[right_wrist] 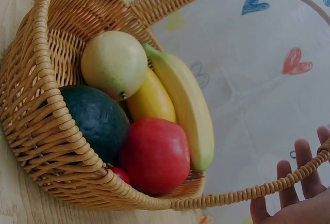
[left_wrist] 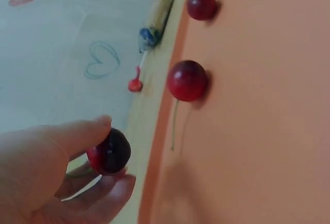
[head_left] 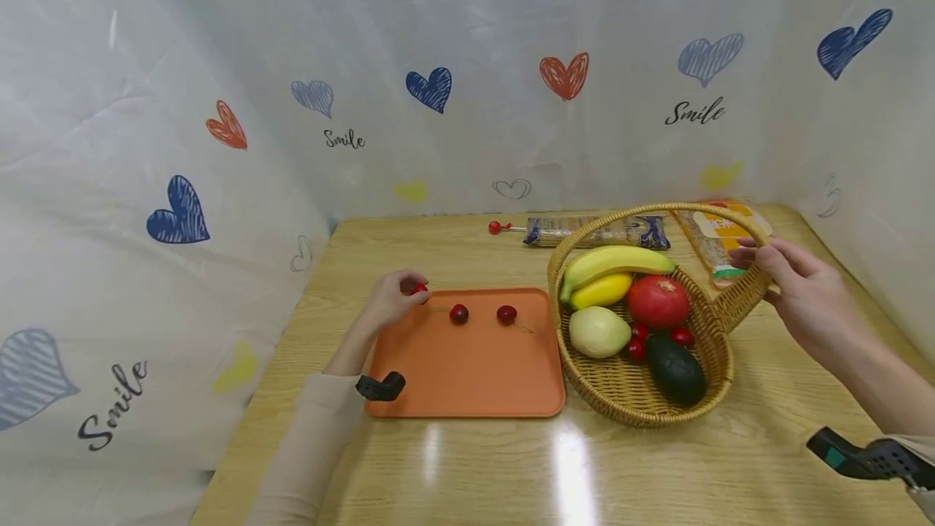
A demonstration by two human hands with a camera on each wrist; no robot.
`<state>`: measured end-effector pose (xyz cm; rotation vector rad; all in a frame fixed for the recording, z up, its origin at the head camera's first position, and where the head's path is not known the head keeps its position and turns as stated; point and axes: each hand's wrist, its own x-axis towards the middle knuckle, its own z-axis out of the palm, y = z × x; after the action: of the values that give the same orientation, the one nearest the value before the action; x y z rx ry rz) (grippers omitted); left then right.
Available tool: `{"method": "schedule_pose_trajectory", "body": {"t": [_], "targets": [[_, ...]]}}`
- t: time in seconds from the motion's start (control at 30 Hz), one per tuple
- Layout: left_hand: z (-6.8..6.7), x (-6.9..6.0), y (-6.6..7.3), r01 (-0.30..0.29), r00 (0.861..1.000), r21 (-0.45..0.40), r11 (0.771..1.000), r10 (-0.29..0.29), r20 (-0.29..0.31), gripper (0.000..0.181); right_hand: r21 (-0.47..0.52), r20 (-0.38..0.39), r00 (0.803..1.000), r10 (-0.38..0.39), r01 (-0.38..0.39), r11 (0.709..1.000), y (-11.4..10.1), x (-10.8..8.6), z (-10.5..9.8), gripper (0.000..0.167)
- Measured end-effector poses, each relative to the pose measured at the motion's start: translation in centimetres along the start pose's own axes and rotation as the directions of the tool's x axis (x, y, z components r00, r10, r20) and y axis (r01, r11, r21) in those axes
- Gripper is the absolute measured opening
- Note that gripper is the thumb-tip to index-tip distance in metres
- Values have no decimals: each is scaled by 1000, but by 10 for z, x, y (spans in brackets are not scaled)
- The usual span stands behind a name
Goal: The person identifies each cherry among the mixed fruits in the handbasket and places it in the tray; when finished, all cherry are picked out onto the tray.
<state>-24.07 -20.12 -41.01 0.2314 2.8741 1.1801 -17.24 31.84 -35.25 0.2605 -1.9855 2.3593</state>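
Note:
My left hand (head_left: 394, 297) pinches a dark red cherry (left_wrist: 109, 151) between thumb and fingers, just over the upper left corner of the orange tray (head_left: 467, 380). Two more cherries lie on the tray, one near its top middle (head_left: 458, 314) and one further right (head_left: 507, 315). My right hand (head_left: 814, 299) is at the right side of the wicker basket's handle (head_left: 743, 299), thumb and fingers around it. In the basket are a banana (right_wrist: 185, 108), a yellow fruit (right_wrist: 152, 97), a pale round fruit (right_wrist: 113, 64), a red fruit (right_wrist: 154, 154), a dark green avocado (right_wrist: 93, 121) and small red fruits (head_left: 682, 337).
Behind the basket lie a long clear package (head_left: 570, 231) and an orange and white package (head_left: 719, 234). A small red item on a white stick (head_left: 495, 227) is left of the long package. A white curtain with printed hearts (head_left: 467, 39) stands along the back and sides.

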Motion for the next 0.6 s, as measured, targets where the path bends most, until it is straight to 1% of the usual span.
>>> {"method": "schedule_pose_trajectory", "body": {"t": [0.17, 0.23, 0.37, 0.43, 0.5, 0.6], "targets": [[0, 0, -9, 64, 998, 111, 992, -62, -20, 27, 58, 34, 999, -28, 26, 998, 1, 1, -1, 21], [0, 1, -11, 76, 997, 141, 987, -74, -21, 26, 64, 32, 999, -30, 28, 998, 1, 1, -1, 21], [1, 2, -15, 82, 997, 177, 981, -81, -10, 24, 77, 34, 999, -33, 30, 997, 1, 2, -1, 21], [1, 2, -17, 74, 997, 194, 978, -76, 2, 23, 76, 33, 999, -27, 25, 997, 1, 2, -1, 21], [1, 2, -17, 69, 997, 207, 976, -74, 18, 22, 47, 22, 1000, -19, 18, 999, 1, 1, -1, 22], [1, 1, -17, 59, 997, 221, 973, -70, 41, 21, 41, 19, 1000, -12, 11, 999, 1, 1, -1, 22]]}}
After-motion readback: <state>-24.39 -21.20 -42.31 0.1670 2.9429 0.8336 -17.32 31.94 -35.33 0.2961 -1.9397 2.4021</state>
